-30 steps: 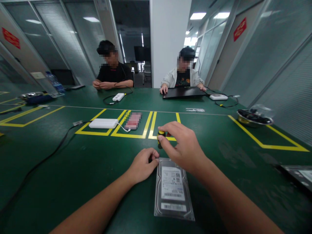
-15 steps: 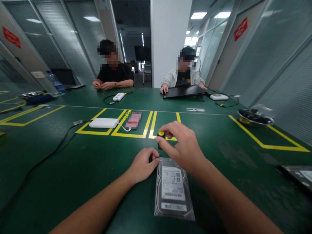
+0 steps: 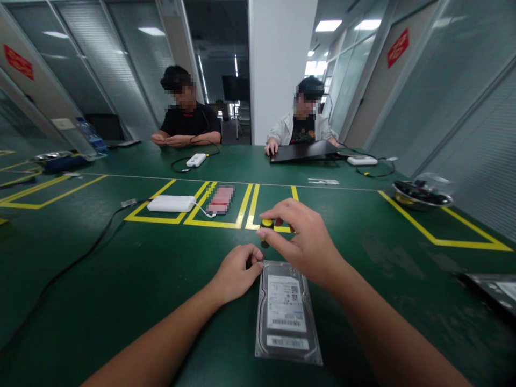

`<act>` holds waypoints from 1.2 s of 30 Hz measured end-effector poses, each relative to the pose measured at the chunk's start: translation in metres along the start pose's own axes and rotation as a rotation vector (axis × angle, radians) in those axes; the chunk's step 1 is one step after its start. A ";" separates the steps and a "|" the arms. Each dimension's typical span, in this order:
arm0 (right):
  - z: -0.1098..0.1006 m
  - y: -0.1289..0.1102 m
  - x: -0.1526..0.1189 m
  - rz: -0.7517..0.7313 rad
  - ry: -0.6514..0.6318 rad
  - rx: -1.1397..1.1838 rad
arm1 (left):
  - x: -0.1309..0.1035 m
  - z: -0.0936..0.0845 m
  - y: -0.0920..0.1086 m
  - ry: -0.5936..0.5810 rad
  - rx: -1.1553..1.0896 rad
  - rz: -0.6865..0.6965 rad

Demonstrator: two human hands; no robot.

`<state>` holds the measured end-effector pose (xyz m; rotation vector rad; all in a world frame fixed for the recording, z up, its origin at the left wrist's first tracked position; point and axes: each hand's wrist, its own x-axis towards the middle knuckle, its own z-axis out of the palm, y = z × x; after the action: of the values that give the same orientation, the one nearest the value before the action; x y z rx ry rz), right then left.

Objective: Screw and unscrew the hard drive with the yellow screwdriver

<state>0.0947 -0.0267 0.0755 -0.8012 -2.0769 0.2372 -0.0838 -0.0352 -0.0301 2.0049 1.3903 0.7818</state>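
Observation:
A silver hard drive (image 3: pixel 285 312) with white labels lies flat on the green table (image 3: pixel 161 333). My right hand (image 3: pixel 306 239) grips a short black and yellow screwdriver (image 3: pixel 266 226) between thumb and fingers, upright above the drive's far left corner. At that corner rests my left hand (image 3: pixel 238 271), its fingers curled in and thumb against the drive's edge. Whatever the left fingertips pinch, if anything, is too small or hidden to tell. The screwdriver's lower end is blurred near the left fingertips.
A white power bank (image 3: pixel 171 203) is cabled to a pink phone (image 3: pixel 221 200) beyond my hands. A metal bowl (image 3: pixel 423 196) stands at the right, with a dark device (image 3: pixel 494 287) nearer. Two people sit across the table, one holding a black panel (image 3: pixel 306 152).
My right hand's fingers have shifted slightly around the screwdriver, showing more of its yellow top. My left hand and the hard drive have not moved.

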 end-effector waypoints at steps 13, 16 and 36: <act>-0.002 0.001 0.000 0.005 -0.004 0.011 | 0.000 -0.001 0.001 -0.007 -0.002 -0.008; -0.001 0.002 0.000 0.000 -0.015 0.007 | 0.000 0.000 0.001 -0.003 0.003 -0.009; 0.000 -0.001 0.000 0.002 -0.015 -0.046 | 0.001 -0.001 0.000 0.002 -0.010 0.009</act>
<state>0.0946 -0.0279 0.0761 -0.8309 -2.1024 0.1976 -0.0842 -0.0345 -0.0289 2.0045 1.3769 0.7936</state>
